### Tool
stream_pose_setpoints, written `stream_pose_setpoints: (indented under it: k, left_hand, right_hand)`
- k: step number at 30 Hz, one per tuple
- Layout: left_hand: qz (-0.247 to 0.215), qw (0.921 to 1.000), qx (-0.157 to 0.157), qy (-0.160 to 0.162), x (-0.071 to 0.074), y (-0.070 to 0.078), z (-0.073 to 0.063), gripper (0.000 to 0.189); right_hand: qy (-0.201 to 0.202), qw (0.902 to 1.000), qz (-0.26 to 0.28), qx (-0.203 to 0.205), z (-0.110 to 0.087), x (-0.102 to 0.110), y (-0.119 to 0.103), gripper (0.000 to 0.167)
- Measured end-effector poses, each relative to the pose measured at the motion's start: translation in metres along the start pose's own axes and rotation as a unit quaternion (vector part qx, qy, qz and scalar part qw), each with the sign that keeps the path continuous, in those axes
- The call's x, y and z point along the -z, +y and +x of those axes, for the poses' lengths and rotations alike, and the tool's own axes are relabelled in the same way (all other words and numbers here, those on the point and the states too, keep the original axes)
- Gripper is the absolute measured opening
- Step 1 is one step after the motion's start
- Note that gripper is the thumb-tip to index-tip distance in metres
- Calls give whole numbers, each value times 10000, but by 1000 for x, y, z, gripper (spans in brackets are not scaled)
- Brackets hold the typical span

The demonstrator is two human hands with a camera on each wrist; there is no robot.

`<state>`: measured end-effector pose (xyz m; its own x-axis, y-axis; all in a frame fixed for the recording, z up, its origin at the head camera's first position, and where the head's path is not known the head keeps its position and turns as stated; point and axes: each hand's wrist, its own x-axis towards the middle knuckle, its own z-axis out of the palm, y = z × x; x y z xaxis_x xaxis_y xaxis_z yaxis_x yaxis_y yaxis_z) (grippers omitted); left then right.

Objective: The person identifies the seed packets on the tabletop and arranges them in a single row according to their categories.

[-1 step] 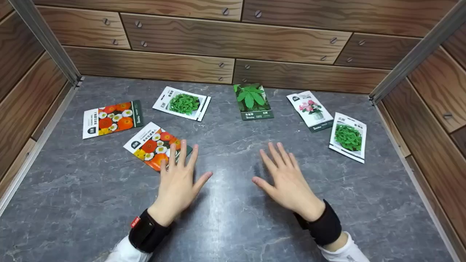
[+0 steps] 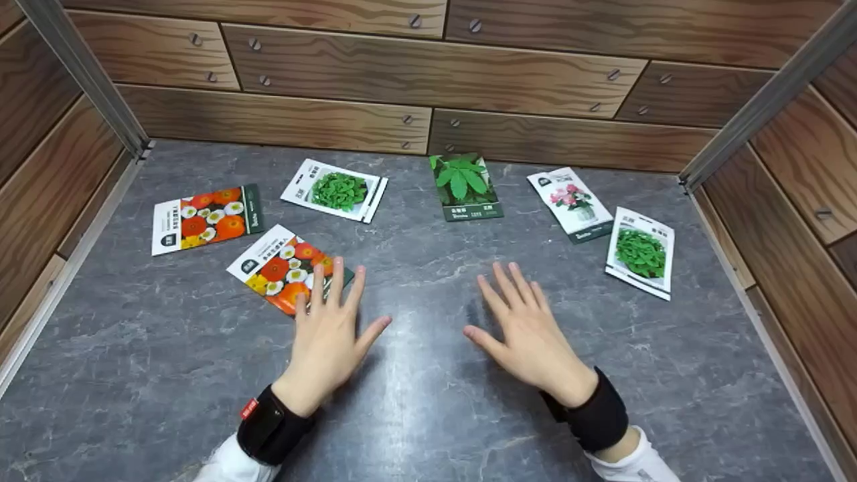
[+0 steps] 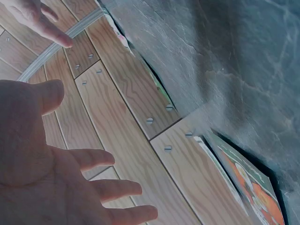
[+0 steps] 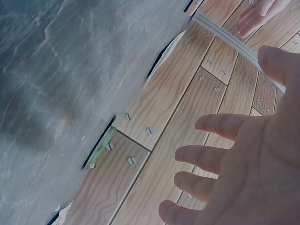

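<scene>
My left hand (image 2: 326, 345) is held out with its fingers straight and spread and holds nothing. Its fingers overlap the lower right part of an orange-and-white flower seed packet (image 2: 274, 268) in the head view. My right hand (image 2: 534, 341) is spread the same way over bare tabletop, holding nothing. Closest ahead of it are a pink-flower seed packet (image 2: 569, 201) and a green-leaf seed packet (image 2: 641, 251) at the right. In the left wrist view the left palm (image 3: 23, 173) is bare, and so is the right palm (image 4: 262, 164) in the right wrist view.
Further back on the grey marbled table (image 2: 428, 415) lie another orange flower packet (image 2: 207, 217), a white packet with green leaves (image 2: 335, 191) and a dark green leaf packet (image 2: 465, 187). Wood-patterned panels (image 2: 428, 73) wall the table at the back and both sides.
</scene>
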<state>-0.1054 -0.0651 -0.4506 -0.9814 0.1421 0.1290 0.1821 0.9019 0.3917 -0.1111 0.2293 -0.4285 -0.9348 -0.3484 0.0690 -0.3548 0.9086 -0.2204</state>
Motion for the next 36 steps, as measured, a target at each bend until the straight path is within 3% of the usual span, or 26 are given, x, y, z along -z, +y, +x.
stream_pose_setpoints:
  k: [10,19,31,36]
  left_hand:
    - [-167,9988,-450,-122,-9,18,5,76]
    - [-649,9911,-1120,-314,-19,58,36,75]
    - [-586,9862,-1198,-984,-42,89,79,73]
    - [-422,9859,-1259,-1022,-51,110,92,72]
  right_hand:
    - [-70,9988,250,-410,0,9,28,80]
    - [147,9922,344,-1186,-10,27,107,79]
    - [-170,9806,247,-1936,-1,40,199,86]
    - [-340,9727,112,-2291,5,45,228,85]
